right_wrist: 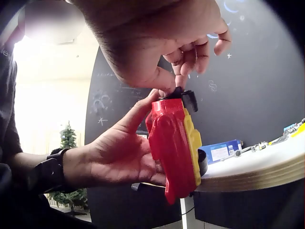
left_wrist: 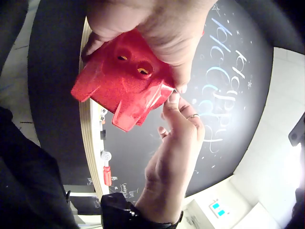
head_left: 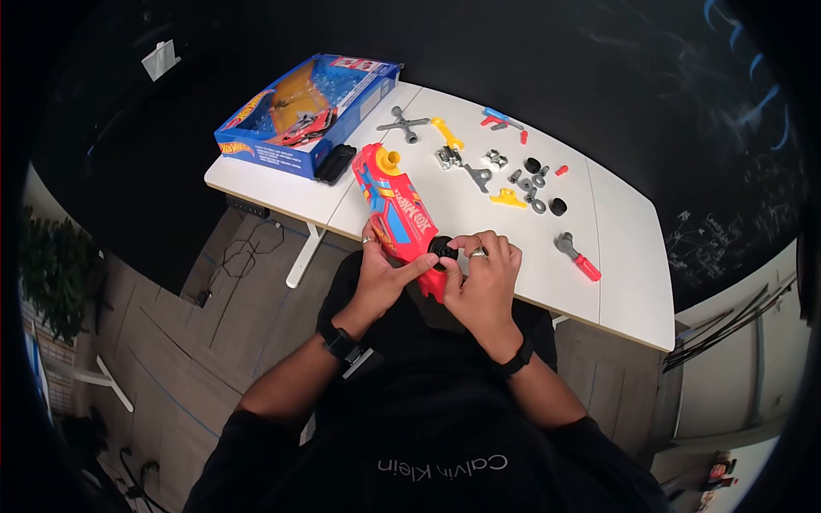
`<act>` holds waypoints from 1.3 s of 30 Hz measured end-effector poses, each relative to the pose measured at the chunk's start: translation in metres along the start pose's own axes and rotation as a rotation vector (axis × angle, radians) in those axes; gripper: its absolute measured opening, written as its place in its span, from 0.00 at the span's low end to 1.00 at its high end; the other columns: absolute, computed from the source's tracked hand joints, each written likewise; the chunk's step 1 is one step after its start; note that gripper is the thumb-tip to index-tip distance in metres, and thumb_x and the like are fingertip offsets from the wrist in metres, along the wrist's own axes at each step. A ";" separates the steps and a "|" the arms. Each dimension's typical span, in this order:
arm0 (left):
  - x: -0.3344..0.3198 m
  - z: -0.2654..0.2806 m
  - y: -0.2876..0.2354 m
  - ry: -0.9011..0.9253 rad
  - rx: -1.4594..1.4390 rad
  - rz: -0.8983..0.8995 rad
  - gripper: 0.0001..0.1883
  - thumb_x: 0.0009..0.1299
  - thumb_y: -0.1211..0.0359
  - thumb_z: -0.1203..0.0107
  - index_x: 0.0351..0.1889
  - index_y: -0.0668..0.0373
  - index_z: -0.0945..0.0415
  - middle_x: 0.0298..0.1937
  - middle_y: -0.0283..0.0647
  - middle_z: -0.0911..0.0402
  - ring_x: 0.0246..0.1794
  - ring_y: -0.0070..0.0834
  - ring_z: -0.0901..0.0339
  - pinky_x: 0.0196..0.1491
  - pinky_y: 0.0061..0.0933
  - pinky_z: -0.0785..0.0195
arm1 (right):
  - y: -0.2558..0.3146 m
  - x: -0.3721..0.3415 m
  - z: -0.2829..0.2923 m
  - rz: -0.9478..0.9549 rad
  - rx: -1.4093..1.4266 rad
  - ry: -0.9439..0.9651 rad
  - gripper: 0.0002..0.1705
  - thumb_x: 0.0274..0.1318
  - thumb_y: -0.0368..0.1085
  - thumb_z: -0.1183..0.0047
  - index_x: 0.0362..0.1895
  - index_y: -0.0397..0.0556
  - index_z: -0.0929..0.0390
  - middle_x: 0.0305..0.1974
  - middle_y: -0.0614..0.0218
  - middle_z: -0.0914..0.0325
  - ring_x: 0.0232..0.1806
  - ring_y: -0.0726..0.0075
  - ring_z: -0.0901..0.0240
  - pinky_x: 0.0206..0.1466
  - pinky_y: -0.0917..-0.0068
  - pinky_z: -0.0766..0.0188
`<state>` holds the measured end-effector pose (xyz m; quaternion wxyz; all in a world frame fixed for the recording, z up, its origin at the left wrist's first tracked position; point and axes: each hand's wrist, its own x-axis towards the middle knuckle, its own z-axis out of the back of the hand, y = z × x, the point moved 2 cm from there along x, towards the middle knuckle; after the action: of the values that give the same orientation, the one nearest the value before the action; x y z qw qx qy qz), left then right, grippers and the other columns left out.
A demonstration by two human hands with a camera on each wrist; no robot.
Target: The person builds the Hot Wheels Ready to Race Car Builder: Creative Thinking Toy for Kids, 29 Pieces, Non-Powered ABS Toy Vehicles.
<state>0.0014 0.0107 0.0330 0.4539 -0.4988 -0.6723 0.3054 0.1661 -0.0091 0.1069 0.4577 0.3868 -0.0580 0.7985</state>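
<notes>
A red toy car body (head_left: 395, 209) with yellow and blue markings and Hot Wheels lettering is held up at the table's front edge. My left hand (head_left: 380, 278) grips it along one side, thumb reaching toward its near end. There, my right hand (head_left: 486, 278) pinches a black wheel (head_left: 442, 248) against the body's side. The right wrist view shows the car (right_wrist: 169, 143) on edge, its yellow underside facing right, with the right fingertips (right_wrist: 167, 81) at the black part on top. Its red end (left_wrist: 128, 81) fills the left wrist view.
On the white table (head_left: 629, 222) lie a grey cross-shaped wrench (head_left: 403, 125), a yellow wrench (head_left: 445, 133), a blue-and-red toy tool (head_left: 503, 121), several small grey and black parts, and a red-handled tool (head_left: 579, 256). A blue toy box (head_left: 295, 158) stands at the left, a black piece (head_left: 334, 163) beside it.
</notes>
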 end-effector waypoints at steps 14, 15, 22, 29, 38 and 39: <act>0.000 -0.002 0.000 -0.004 0.011 -0.032 0.45 0.63 0.77 0.28 0.71 0.60 0.50 0.63 0.43 0.28 0.62 0.26 0.25 0.66 0.33 0.28 | 0.002 -0.005 0.001 -0.013 0.011 -0.040 0.11 0.56 0.37 0.38 0.42 0.47 0.18 0.41 0.66 0.25 0.46 0.57 0.30 0.56 0.56 0.43; 0.000 -0.001 0.001 -0.006 -0.012 -0.022 0.44 0.63 0.78 0.29 0.71 0.60 0.50 0.63 0.42 0.29 0.62 0.26 0.25 0.66 0.33 0.28 | 0.002 -0.005 0.002 0.019 0.076 -0.024 0.12 0.58 0.38 0.39 0.45 0.47 0.18 0.41 0.64 0.25 0.46 0.56 0.29 0.56 0.56 0.41; -0.012 0.010 0.005 0.055 -0.104 0.032 0.47 0.66 0.78 0.33 0.77 0.57 0.55 0.67 0.43 0.32 0.68 0.31 0.30 0.70 0.38 0.33 | -0.012 -0.001 0.025 0.061 0.218 0.033 0.15 0.62 0.40 0.39 0.49 0.46 0.20 0.44 0.59 0.25 0.48 0.51 0.28 0.55 0.57 0.36; -0.020 0.022 0.018 0.140 -0.208 0.021 0.46 0.72 0.69 0.37 0.80 0.56 0.59 0.73 0.47 0.35 0.71 0.36 0.31 0.74 0.43 0.38 | -0.045 -0.011 0.029 0.012 0.159 0.085 0.12 0.63 0.41 0.40 0.36 0.44 0.18 0.42 0.65 0.23 0.48 0.54 0.27 0.51 0.58 0.34; -0.016 0.007 0.016 0.166 -0.271 0.201 0.41 0.78 0.37 0.60 0.70 0.65 0.35 0.62 0.49 0.21 0.64 0.37 0.22 0.68 0.40 0.30 | -0.196 0.029 0.058 -0.339 -0.336 0.232 0.14 0.57 0.42 0.33 0.43 0.49 0.17 0.46 0.56 0.20 0.49 0.47 0.22 0.48 0.52 0.22; -0.016 0.006 0.020 0.231 -0.327 0.266 0.41 0.77 0.37 0.60 0.71 0.65 0.36 0.62 0.50 0.22 0.64 0.37 0.22 0.67 0.40 0.30 | -0.210 0.041 0.064 -0.379 -0.345 0.299 0.16 0.57 0.41 0.33 0.47 0.49 0.16 0.50 0.55 0.19 0.53 0.48 0.22 0.53 0.54 0.21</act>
<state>0.0053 0.0023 0.0086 0.3969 -0.6813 -0.5848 0.1905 0.3537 0.1113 0.1243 0.6612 0.1853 -0.0516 0.7251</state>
